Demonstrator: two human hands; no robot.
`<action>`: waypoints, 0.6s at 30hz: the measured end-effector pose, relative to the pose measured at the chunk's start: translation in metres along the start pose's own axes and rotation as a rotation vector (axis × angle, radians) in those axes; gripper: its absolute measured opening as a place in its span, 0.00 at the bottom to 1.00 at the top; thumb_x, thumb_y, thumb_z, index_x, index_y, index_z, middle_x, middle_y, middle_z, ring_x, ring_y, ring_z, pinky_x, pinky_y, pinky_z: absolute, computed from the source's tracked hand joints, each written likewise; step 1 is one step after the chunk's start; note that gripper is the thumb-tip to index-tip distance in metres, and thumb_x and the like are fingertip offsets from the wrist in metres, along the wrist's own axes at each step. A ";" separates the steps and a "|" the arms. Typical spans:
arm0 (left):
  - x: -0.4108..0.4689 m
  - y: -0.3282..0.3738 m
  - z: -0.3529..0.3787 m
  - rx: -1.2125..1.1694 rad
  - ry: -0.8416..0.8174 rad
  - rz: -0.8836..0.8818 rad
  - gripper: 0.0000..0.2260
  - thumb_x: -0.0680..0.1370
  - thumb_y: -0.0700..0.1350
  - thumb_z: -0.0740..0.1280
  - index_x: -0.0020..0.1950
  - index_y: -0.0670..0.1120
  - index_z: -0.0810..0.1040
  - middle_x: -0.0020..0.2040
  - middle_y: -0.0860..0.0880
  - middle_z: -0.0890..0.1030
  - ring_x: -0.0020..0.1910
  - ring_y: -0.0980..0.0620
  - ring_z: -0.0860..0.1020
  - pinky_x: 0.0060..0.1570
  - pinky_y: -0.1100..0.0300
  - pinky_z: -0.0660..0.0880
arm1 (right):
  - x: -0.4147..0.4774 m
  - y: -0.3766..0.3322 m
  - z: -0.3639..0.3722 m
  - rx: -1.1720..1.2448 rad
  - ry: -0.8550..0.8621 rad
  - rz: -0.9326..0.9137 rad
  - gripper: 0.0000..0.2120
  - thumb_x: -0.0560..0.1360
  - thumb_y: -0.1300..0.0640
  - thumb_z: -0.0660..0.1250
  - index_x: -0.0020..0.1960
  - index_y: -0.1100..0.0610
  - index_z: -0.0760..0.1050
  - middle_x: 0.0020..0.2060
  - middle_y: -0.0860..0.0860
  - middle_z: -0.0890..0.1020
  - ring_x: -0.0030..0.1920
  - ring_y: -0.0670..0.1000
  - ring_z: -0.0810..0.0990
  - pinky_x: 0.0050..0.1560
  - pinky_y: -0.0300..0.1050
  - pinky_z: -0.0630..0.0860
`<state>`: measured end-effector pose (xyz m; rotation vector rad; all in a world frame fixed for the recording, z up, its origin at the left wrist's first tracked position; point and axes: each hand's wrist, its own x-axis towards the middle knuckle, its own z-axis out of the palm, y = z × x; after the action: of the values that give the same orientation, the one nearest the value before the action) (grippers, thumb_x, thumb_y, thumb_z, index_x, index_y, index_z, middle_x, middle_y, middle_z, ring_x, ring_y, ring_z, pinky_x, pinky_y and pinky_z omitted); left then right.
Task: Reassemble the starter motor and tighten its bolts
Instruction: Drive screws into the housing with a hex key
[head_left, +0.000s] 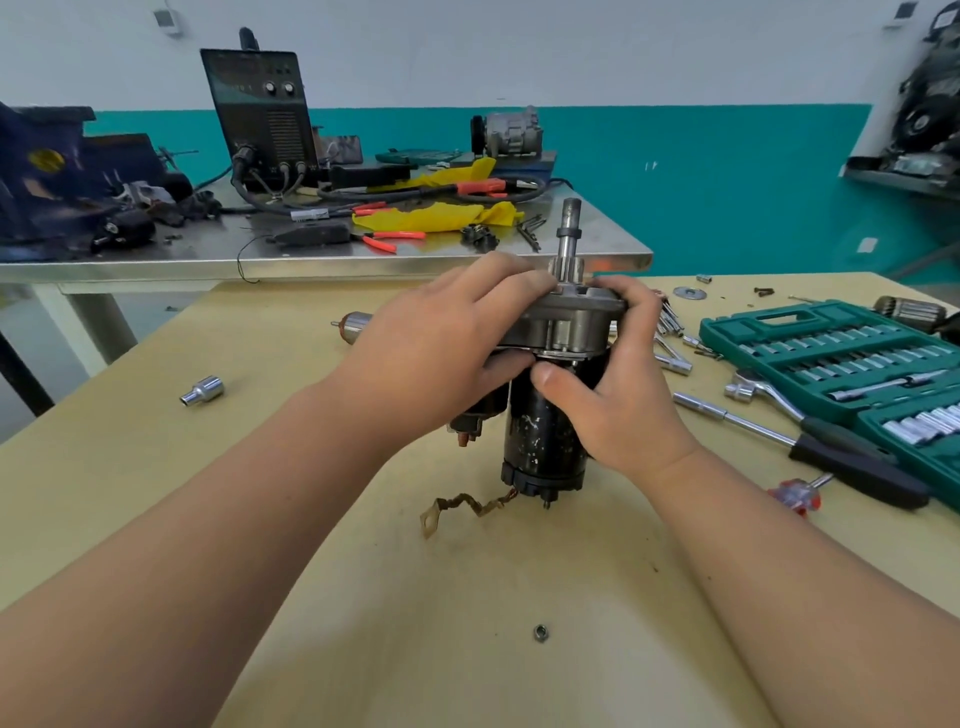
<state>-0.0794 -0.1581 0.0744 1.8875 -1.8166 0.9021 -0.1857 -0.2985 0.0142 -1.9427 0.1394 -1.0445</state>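
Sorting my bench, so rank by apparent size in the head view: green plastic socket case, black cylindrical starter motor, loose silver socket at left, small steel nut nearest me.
1. Green plastic socket case, partly cut off by the frame.
2. Black cylindrical starter motor.
3. Loose silver socket.
4. Small steel nut, smallest though nearest the camera.

Clearance round the upright starter motor (545, 431): open left and front, crowded right.
Left of it the table (363, 597) is free but for a lone socket (202, 391) and an armature (356, 325), both well apart. In front: a braided lead (457, 512) trailing from its base, a small nut (541, 633) nearer. Right: loose sockets (670, 332), ratchet (808, 423), screwdriver (797, 496) and open socket case (831, 353) lie close together.
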 end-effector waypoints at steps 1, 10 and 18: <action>-0.002 0.000 0.001 0.016 0.030 0.029 0.24 0.71 0.44 0.74 0.65 0.39 0.76 0.58 0.41 0.80 0.48 0.41 0.81 0.36 0.56 0.76 | 0.000 0.000 0.000 0.004 -0.003 -0.002 0.31 0.67 0.55 0.71 0.60 0.37 0.55 0.59 0.49 0.71 0.57 0.47 0.77 0.54 0.46 0.79; 0.001 -0.004 -0.001 0.016 0.031 0.165 0.22 0.73 0.49 0.68 0.63 0.40 0.76 0.55 0.41 0.79 0.47 0.45 0.80 0.37 0.59 0.75 | -0.007 -0.003 -0.005 -0.012 0.018 -0.033 0.31 0.67 0.55 0.71 0.60 0.38 0.55 0.57 0.44 0.70 0.56 0.44 0.76 0.50 0.32 0.76; 0.044 -0.024 -0.028 -0.360 -0.746 -0.225 0.37 0.62 0.58 0.78 0.66 0.67 0.61 0.54 0.68 0.73 0.50 0.64 0.74 0.50 0.64 0.69 | -0.013 -0.007 -0.001 -0.120 -0.058 -0.167 0.34 0.67 0.49 0.71 0.63 0.41 0.52 0.67 0.53 0.61 0.65 0.54 0.70 0.63 0.44 0.72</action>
<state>-0.0623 -0.1701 0.1282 2.2728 -1.8931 -0.2488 -0.1973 -0.2888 0.0120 -2.1198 0.0079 -1.1085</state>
